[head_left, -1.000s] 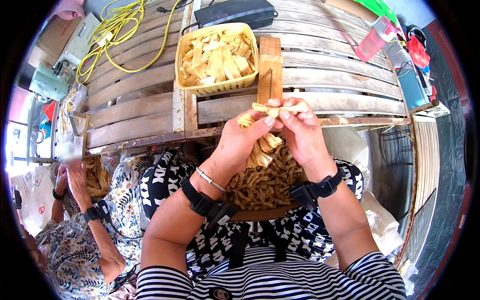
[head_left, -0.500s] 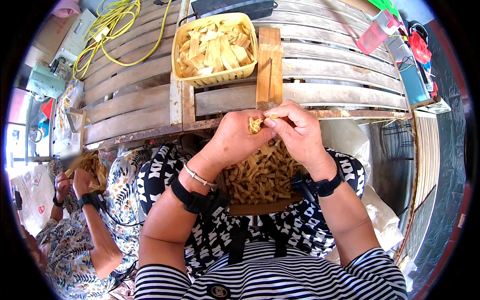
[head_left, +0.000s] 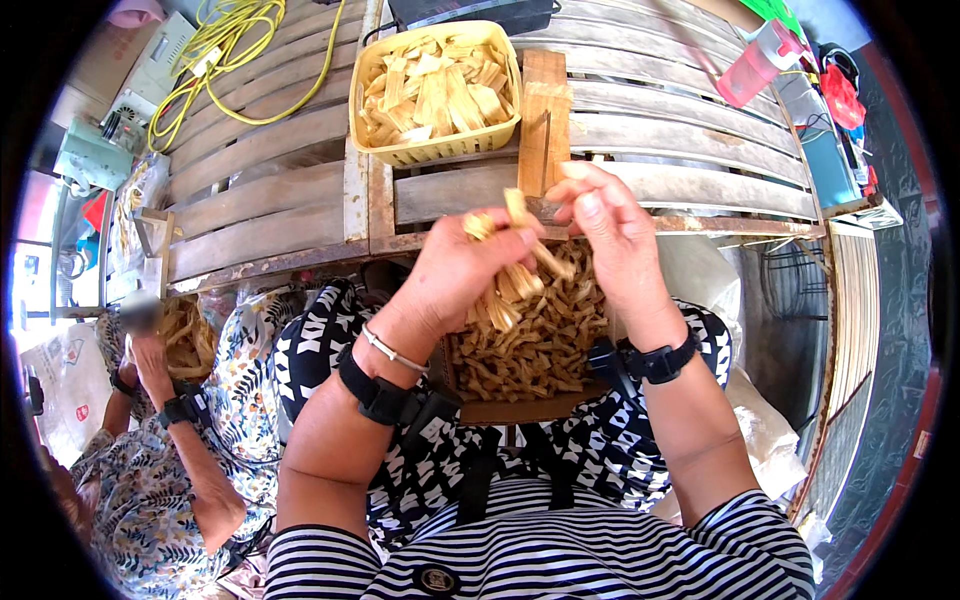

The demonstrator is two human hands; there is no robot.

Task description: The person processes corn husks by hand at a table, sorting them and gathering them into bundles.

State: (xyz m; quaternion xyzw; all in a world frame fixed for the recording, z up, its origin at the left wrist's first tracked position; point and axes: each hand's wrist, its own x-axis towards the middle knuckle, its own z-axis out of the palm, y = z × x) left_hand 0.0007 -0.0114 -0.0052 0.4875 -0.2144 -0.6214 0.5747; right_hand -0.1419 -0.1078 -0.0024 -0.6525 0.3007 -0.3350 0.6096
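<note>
My left hand (head_left: 445,265) is closed around several pale yellow, flat dried strips (head_left: 514,287), which hang below its fingers and poke out above the thumb. Just right of that thumb is a short yellowish piece (head_left: 553,262), slightly blurred; whether it is loose in the air I cannot tell. Apart from it, my right hand (head_left: 622,240) is raised with its fingers spread and nothing in them. Under both hands, between my knees, a cardboard box (head_left: 530,411) holds many small, browner twisted pieces (head_left: 530,350).
A yellow plastic basket (head_left: 440,150) heaped with strips stands on the slatted table (head_left: 270,225), beside a wooden block (head_left: 545,120). A yellow cable (head_left: 270,120) lies far left, a pink bottle (head_left: 752,75) far right. At left, another person's hands (head_left: 150,365) work near more strips.
My hands have parted: the right has let go and drawn up and right, fingers opening. The left has turned, showing its strips, and a short piece appears between the hands.
</note>
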